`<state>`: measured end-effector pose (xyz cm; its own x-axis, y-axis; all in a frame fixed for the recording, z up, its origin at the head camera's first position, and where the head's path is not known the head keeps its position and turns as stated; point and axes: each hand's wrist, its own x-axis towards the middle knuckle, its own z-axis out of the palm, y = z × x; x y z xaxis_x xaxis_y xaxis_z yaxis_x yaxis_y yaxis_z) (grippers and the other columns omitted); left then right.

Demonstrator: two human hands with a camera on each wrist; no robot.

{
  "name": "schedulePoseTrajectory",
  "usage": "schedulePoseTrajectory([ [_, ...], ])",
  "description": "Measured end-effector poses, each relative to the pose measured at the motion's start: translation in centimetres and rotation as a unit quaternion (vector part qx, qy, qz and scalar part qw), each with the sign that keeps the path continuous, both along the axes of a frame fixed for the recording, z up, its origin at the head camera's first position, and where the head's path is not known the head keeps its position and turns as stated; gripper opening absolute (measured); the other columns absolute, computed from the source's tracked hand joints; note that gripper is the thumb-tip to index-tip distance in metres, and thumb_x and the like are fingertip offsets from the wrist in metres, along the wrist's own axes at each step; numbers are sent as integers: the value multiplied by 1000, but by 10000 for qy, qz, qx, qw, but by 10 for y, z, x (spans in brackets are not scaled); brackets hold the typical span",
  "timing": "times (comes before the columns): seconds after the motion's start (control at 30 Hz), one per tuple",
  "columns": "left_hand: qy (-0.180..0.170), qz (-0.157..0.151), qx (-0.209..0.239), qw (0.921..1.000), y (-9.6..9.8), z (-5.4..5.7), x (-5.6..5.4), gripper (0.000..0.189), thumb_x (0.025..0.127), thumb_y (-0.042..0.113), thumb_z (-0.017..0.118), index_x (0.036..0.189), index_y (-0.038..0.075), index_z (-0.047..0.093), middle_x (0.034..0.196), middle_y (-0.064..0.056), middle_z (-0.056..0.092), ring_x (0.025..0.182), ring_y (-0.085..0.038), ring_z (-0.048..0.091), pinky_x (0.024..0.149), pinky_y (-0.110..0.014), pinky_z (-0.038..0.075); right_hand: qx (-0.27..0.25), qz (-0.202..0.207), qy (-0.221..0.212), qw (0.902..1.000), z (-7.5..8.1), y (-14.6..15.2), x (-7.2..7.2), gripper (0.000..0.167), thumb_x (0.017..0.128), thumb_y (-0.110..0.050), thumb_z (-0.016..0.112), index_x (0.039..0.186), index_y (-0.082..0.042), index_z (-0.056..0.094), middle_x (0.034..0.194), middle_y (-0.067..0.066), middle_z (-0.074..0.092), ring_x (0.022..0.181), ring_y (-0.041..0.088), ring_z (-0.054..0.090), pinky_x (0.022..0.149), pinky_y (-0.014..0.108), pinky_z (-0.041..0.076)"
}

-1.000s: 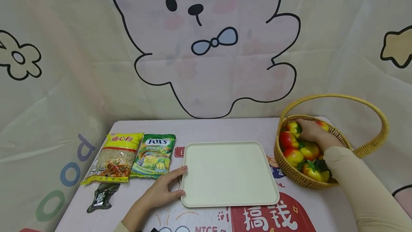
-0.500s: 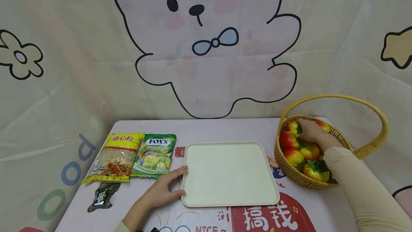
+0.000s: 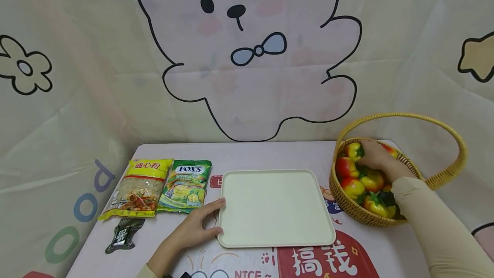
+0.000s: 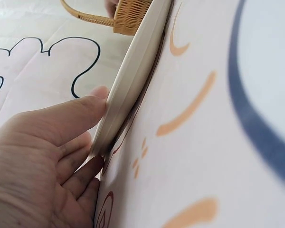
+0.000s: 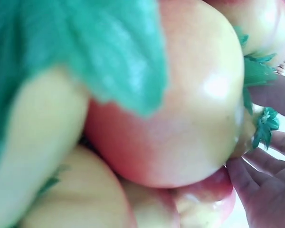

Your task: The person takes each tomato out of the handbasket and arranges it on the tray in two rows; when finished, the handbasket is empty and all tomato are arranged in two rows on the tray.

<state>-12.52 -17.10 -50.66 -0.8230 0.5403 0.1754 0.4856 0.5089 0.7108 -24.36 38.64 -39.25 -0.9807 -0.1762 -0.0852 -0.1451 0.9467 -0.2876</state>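
Observation:
My left hand (image 3: 194, 226) is at the left edge of a cream rectangular tray (image 3: 275, 209), thumb and index finger spread along its rim. In the left wrist view the thumb (image 4: 97, 95) touches the rim, with the other fingers at the tray's corner. My right hand (image 3: 372, 155) reaches into a woven basket (image 3: 356, 216) at the right. Its thumb and fingers close about a small yellow-red fruit with a frilly green top (image 5: 242, 142). A larger shiny red-yellow fruit (image 5: 175, 99) in front partly hides this.
The basket's tall handle (image 3: 401, 116) arches above the right hand. Several more red-yellow fruits (image 3: 372, 181) fill the basket. On the left lie a yellow pasta bag (image 3: 139, 190), a green FOX'S sweets bag (image 3: 185, 185) and a small dark packet (image 3: 123, 235). A printed cloth hangs behind.
Inside the basket my right hand and forearm have shifted slightly right, and the fruit at its fingertips has moved a little with them. My left hand and the tray stay put.

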Motion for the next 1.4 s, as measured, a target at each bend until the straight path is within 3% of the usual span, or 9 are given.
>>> schedulePoseTrajectory([
  [0.4, 74, -52, 18, 10000, 1, 1, 1, 66, 82, 37, 72, 139, 15, 49, 146, 1, 46, 134, -27, 42, 111, -39, 37, -561, -396, -127, 9976, -1, 4, 4, 78, 83, -21, 67, 137, 16, 26, 130, 41, 30, 112, 53, 35, 94, 70, 35],
  [0.7, 17, -31, 1, 10000, 1, 1, 2, 65, 82, 39, 72, 139, 17, 49, 146, 2, 46, 134, -27, 42, 110, -41, 38, -1280, -474, -235, 9904, 3, 7, 11, 77, 89, -28, 64, 141, 10, 22, 129, 34, 37, 110, 47, 43, 91, 64, 43],
  [1.03, -4, -9, 9, 10000, 1, 2, 2, 67, 80, 38, 73, 139, 17, 49, 146, 4, 45, 135, -23, 41, 111, -38, 36, -1134, -356, 263, 9926, 22, 7, 23, 74, 87, -28, 65, 141, 7, 28, 120, 32, 44, 101, 41, 48, 80, 49, 48],
  [1.4, 8, -22, 18, 10000, 1, 2, 1, 66, 82, 38, 72, 139, 16, 49, 146, 2, 46, 134, -26, 42, 111, -41, 37, -1350, -239, 146, 9905, 36, -4, 50, 77, 89, -34, 65, 144, 2, 25, 127, 32, 35, 106, 43, 41, 84, 53, 47],
])
